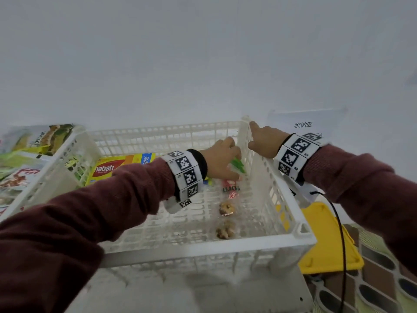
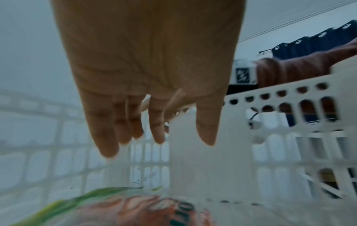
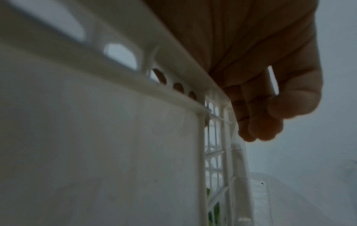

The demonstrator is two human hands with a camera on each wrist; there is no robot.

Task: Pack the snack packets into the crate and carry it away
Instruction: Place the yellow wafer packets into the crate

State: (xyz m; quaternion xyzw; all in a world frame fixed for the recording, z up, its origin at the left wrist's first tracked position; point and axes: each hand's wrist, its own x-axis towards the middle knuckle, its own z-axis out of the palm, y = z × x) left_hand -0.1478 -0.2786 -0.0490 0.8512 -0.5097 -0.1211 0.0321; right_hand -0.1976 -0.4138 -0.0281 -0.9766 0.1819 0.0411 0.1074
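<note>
Left hand [image 1: 222, 159] open over a packet [image 1: 230, 188] in the crate [image 1: 282, 195] – right hand [image 1: 262, 141] (fingers loosely curled) rests on its right rim, gripping nothing

crate [image 1: 203, 248] open on top, bare floor near front wall, snack packets [image 1: 228, 199] mid-floor, right hand [image 1: 262, 141] on right rim

White slatted crate [image 1: 203, 247] upright; snack packets [image 1: 228, 195] lying inside.

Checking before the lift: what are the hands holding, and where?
Left hand: fingers straight above the green-edged packet, holding nothing. Right hand rests on the crate right rim; a grip cannot be told.
</note>
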